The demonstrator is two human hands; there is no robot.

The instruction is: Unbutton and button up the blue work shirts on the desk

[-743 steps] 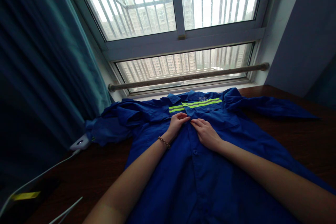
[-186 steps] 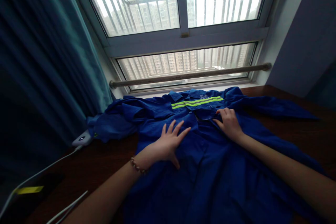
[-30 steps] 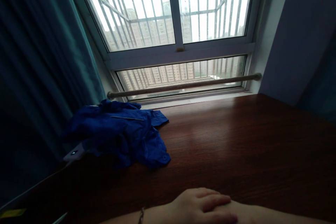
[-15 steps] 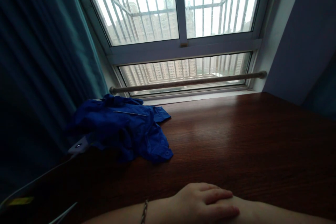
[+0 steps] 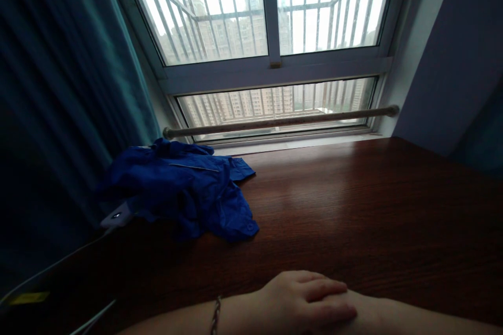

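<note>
At the bottom of the head view, my left hand (image 5: 304,298) lies over my right wrist (image 5: 363,306), its fingers stretched out and resting on the skin. It holds no object that I can see. A braided bracelet (image 5: 216,314) circles my left wrist. My right forearm comes in from the right edge, while the right hand itself is hidden beneath the left one. Both arms rest at the near side of a dark brown wooden table (image 5: 334,220). Beyond them, to the left, a crumpled blue garment (image 5: 196,188) with buttoned ends lies on the tabletop.
Beside the garment sits a white power strip or adapter (image 5: 117,215) with a white cable (image 5: 66,257). A yellow piece (image 5: 29,298) and a thin pale strip (image 5: 94,316) lie lower left. Behind the table are a barred window (image 5: 275,65), a rail (image 5: 283,122) and a blue-green curtain (image 5: 98,89).
</note>
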